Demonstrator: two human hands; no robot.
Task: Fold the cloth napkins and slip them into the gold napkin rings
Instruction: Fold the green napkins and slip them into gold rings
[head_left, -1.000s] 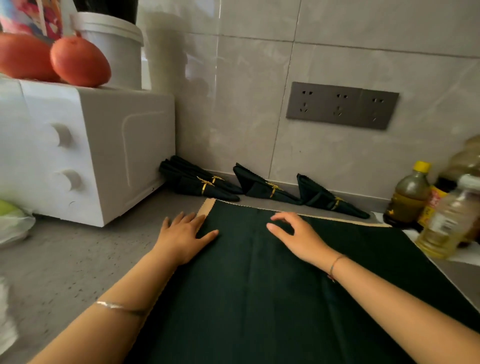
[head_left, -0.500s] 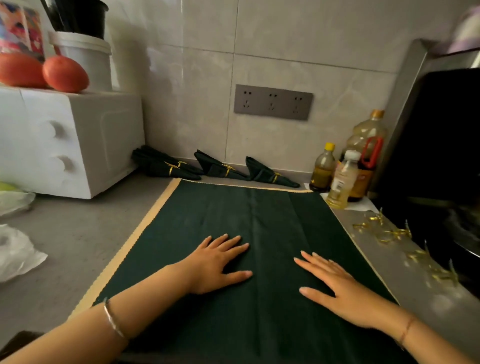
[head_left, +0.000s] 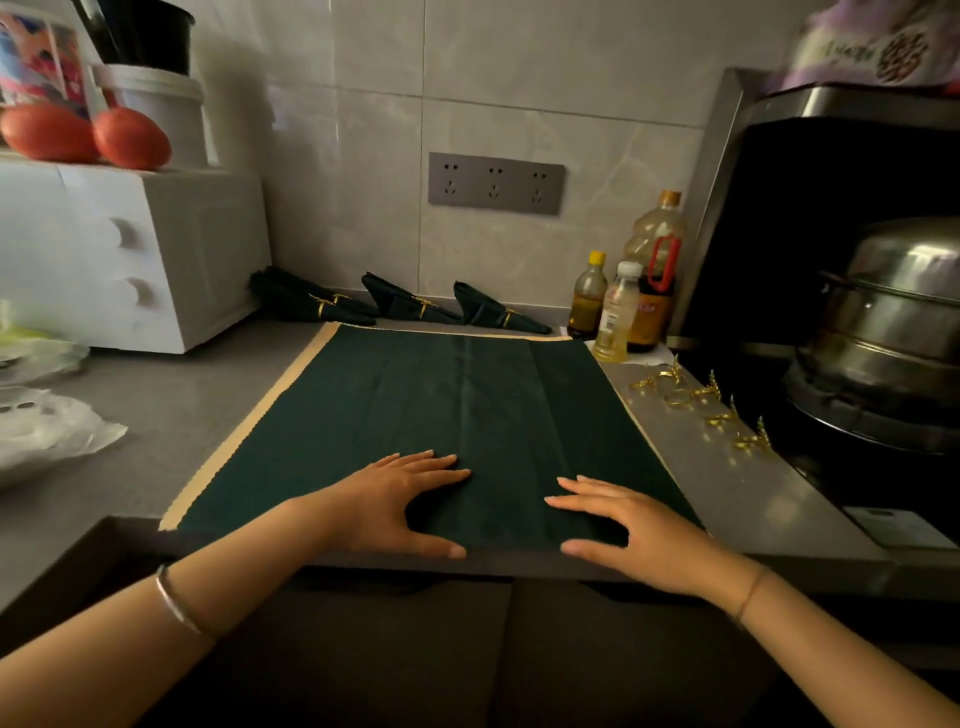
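Palms down, the left hand (head_left: 400, 499) and right hand (head_left: 634, 530) rest released, fingers straight, on the near edge of the dark green cloth napkin (head_left: 415, 395) spread flat on the grey desk (head_left: 182, 405). Loose gold napkin rings (head_left: 696, 400) lie just right of it; three folded, ringed dark napkins (head_left: 410, 307) line the tiled back wall (head_left: 363, 156).
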